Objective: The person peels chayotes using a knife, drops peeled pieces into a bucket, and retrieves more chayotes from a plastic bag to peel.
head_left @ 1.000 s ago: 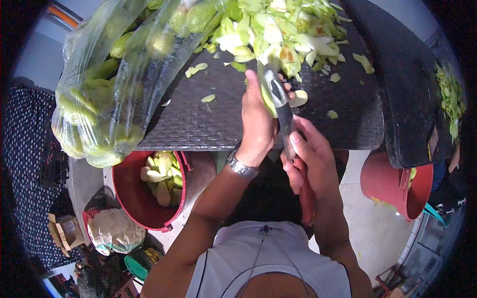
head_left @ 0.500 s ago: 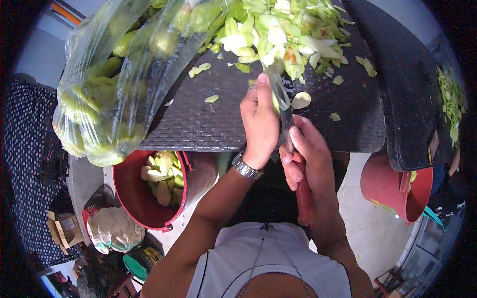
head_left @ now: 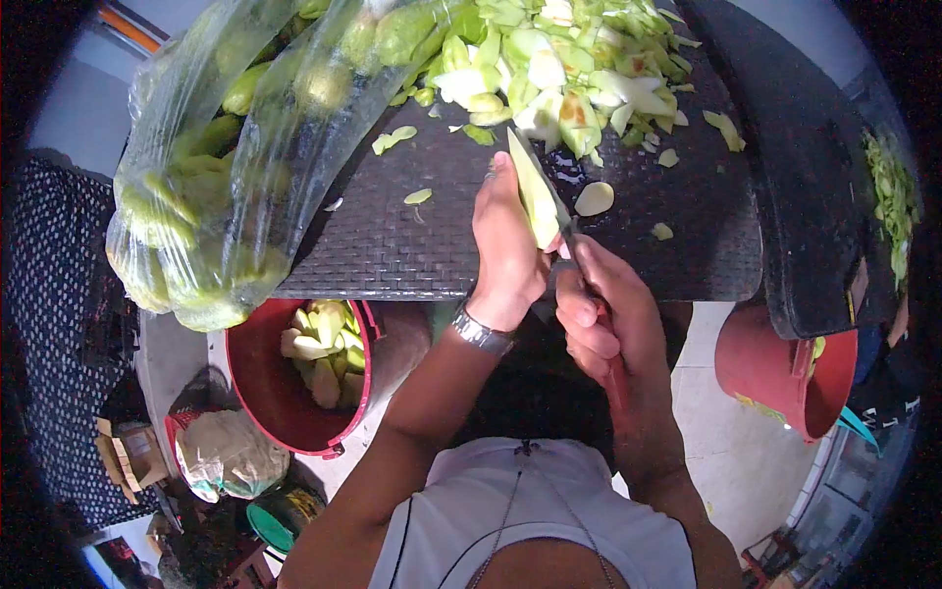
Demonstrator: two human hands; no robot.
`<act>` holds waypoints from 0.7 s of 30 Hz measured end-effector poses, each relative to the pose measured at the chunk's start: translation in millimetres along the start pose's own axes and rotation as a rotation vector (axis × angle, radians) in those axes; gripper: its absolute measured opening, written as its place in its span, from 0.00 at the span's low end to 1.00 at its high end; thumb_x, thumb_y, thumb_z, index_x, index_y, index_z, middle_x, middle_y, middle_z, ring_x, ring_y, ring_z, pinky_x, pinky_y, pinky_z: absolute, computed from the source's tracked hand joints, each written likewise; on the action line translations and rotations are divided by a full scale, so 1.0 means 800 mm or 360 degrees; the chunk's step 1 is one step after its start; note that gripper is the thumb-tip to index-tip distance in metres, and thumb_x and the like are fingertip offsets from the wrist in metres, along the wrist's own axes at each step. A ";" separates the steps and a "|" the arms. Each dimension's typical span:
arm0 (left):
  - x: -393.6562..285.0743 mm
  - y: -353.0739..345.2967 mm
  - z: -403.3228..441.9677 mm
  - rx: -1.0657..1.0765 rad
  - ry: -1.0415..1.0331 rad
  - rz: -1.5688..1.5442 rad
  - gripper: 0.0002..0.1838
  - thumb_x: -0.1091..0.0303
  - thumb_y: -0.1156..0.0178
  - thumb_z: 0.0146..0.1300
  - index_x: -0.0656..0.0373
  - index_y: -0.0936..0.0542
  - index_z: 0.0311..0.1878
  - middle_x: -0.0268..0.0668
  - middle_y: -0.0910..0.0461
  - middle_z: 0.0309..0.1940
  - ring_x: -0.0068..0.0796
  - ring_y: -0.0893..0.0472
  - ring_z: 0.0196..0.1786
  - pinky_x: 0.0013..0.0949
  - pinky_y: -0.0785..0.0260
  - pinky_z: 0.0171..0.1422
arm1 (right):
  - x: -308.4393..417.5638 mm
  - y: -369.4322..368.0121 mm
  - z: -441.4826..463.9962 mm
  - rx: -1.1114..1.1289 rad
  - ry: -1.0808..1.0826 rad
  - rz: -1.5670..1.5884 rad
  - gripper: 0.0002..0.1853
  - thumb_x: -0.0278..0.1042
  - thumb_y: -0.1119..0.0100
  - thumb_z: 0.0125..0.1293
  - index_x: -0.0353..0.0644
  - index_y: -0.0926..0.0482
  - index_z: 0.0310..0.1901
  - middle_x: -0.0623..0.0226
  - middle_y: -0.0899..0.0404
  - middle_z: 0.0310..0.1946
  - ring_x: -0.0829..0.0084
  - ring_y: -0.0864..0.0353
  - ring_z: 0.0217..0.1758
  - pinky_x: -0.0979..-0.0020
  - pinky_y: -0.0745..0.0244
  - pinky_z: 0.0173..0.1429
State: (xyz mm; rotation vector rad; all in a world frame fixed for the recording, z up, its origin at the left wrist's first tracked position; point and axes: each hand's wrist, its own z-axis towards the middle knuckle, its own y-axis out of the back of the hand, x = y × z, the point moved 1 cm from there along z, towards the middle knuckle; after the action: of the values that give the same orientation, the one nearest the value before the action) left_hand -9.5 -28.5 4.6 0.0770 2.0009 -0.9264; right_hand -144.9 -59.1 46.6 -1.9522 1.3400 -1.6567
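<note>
My left hand (head_left: 508,236), with a metal-band watch at the wrist, is closed around a pale green chayote piece (head_left: 533,196) above the near part of the dark woven tabletop (head_left: 392,250). In my right hand (head_left: 613,309) is a knife with a red handle (head_left: 616,381). Its blade lies along the right side of the piece, pointing away from me; I cannot tell how deep it cuts. Just right of the blade lies a flat pale slice (head_left: 594,199). Beyond both hands spreads a heap of green and white peelings (head_left: 599,79).
A clear plastic bag (head_left: 196,216) of whole green chayotes overhangs the table's left edge. Below stands a red bucket (head_left: 366,393) with cut pieces (head_left: 329,344) inside. On the right are a black chair (head_left: 814,196) and another red bucket (head_left: 746,363). A tied sack (head_left: 226,447) sits lower left.
The knife has turned, and its blade now lies along the piece. My left hand has tilted so that the piece's pale face shows. My right hand has shifted slightly right.
</note>
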 end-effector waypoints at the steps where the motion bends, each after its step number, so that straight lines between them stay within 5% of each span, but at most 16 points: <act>1: -0.003 0.001 -0.002 0.0060 0.0039 -0.0007 0.24 0.46 0.58 0.83 0.55 0.22 0.43 0.32 0.21 0.27 0.25 0.23 0.23 0.30 0.31 0.26 | 0.003 -0.001 -0.001 0.0017 -0.0022 0.0059 0.16 0.46 0.57 0.83 0.40 0.27 0.51 0.75 0.31 0.20 0.85 0.41 0.08 0.78 0.44 0.09; 5: -0.005 -0.008 -0.005 0.0057 0.0101 -0.0046 0.23 0.46 0.57 0.83 0.55 0.22 0.42 0.31 0.22 0.24 0.24 0.26 0.17 0.27 0.37 0.17 | 0.005 -0.002 0.000 -0.0059 -0.0084 0.0207 0.17 0.47 0.58 0.84 0.42 0.27 0.45 0.76 0.33 0.17 0.84 0.43 0.07 0.77 0.44 0.09; 8: -0.004 -0.015 0.002 -0.0074 0.0074 0.0011 0.25 0.47 0.63 0.84 0.59 0.27 0.44 0.35 0.24 0.26 0.27 0.24 0.21 0.33 0.29 0.18 | 0.005 0.014 0.011 0.0208 -0.0142 0.0457 0.18 0.48 0.58 0.84 0.42 0.26 0.44 0.78 0.37 0.14 0.85 0.45 0.07 0.77 0.46 0.08; 14: -0.018 -0.027 0.002 -0.0116 -0.0027 0.0022 0.25 0.48 0.63 0.84 0.61 0.27 0.49 0.36 0.22 0.31 0.29 0.20 0.25 0.31 0.27 0.19 | 0.019 0.014 0.024 0.0361 -0.0292 0.0807 0.17 0.46 0.60 0.85 0.42 0.26 0.46 0.77 0.38 0.14 0.84 0.46 0.06 0.76 0.48 0.07; 19: -0.025 -0.003 0.027 -0.0047 -0.0311 0.0259 0.25 0.50 0.59 0.85 0.65 0.25 0.60 0.38 0.18 0.40 0.26 0.19 0.37 0.33 0.25 0.45 | 0.013 0.008 0.010 0.0751 -0.0295 0.1285 0.16 0.39 0.71 0.86 0.35 0.36 0.58 0.66 0.32 0.23 0.76 0.31 0.12 0.71 0.36 0.09; 21: -0.008 -0.005 0.031 -0.0108 -0.0397 0.0253 0.24 0.48 0.59 0.84 0.61 0.24 0.53 0.35 0.21 0.34 0.26 0.21 0.32 0.34 0.26 0.37 | 0.029 0.005 0.011 0.0874 -0.0258 0.1305 0.18 0.40 0.74 0.86 0.37 0.38 0.61 0.66 0.32 0.23 0.73 0.29 0.12 0.69 0.35 0.10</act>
State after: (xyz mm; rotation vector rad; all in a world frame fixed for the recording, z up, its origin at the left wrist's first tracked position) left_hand 10.4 -45.3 3.7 0.0775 1.7656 -0.7289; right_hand -140.4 -82.4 56.0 -0.9922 1.2039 -1.2301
